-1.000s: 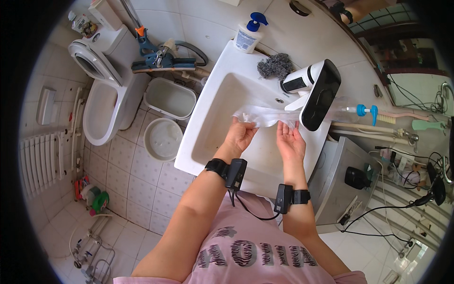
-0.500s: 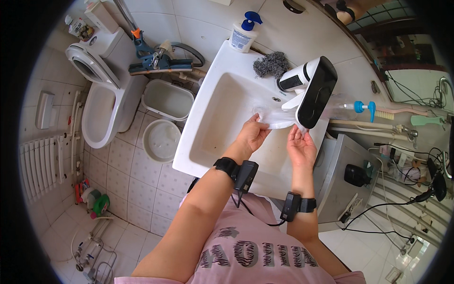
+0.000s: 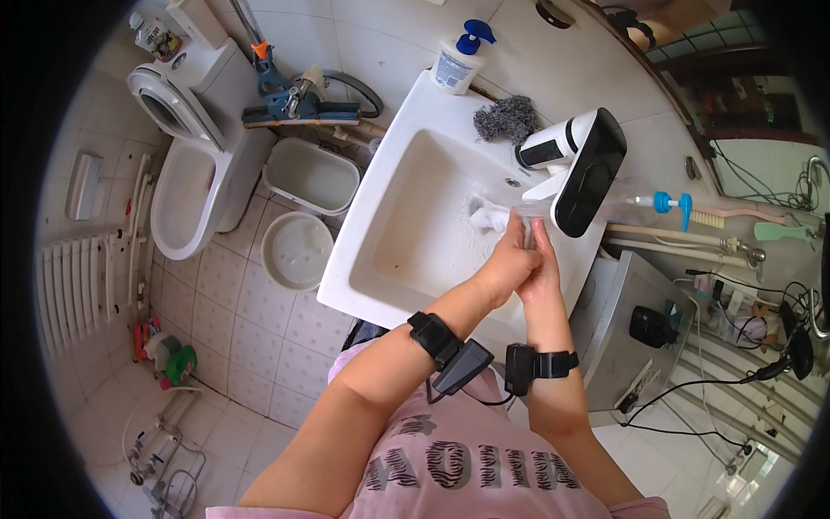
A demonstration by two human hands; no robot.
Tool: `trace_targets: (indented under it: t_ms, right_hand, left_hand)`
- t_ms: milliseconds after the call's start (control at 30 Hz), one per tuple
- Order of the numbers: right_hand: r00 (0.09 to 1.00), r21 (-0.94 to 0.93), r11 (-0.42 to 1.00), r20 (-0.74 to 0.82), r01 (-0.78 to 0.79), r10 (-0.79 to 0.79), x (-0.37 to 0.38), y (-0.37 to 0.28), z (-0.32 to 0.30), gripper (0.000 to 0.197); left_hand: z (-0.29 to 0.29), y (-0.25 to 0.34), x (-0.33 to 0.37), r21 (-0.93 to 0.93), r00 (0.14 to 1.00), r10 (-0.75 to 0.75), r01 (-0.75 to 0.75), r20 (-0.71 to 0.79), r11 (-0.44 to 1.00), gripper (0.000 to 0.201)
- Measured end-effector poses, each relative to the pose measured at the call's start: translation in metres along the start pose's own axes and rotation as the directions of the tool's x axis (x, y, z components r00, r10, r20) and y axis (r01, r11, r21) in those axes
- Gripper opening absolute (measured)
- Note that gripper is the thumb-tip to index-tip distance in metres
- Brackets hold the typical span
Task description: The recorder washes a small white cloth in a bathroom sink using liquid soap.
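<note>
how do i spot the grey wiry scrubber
Find the white rectangular sink. On its far ledge, look between the white pump bottle with a blue top and the white-and-black tap. There sits the tangled dark grey wiry scrubber, unlike its smooth neighbours.

A bathroom, shown by toilet (image 3: 183,201) and washbasin (image 3: 367,290).

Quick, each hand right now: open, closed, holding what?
Left hand: closed, holding the white cloth.
Right hand: up against the left; its grip can't be told.
</note>
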State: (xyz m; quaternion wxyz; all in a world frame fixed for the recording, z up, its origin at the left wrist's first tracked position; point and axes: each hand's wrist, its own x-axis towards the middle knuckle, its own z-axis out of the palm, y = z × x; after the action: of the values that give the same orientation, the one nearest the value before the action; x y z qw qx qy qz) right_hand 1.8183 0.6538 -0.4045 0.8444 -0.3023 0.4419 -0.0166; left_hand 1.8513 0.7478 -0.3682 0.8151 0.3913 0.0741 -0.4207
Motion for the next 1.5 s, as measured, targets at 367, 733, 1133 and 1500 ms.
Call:
trace_targets:
  t_ms: [367,733,1133,1500]
  right_hand:
    - [0.981,0.396,0.899,0.019,-0.187,0.195,0.034,-0.007,0.007,0.012]
    - [0.911,0.721,0.557,0.325,-0.413,0.255,0.016,-0.002,0.023,0.014]
    - [0.980,-0.252,0.948,-0.077,-0.197,0.183,0.002,0.005,-0.002,0.033]
    - [0.978,-0.417,0.890,-0.013,0.185,-0.210,0.020,-0.003,-0.002,0.027]
  left_hand:
    - [-0.066,-0.002,-0.012,0.132,0.989,-0.124,0.133,-0.077,0.982,0.049]
    - [-0.068,-0.038,0.037,-0.464,0.958,-0.262,0.285,0.114,0.839,0.032]
    - [-0.058,-0.023,0.038,-0.191,0.951,-0.053,-0.007,-0.305,0.982,0.026]
    - [-0.057,-0.014,0.024,-0.029,0.936,-0.084,0.079,-0.343,0.996,0.051]
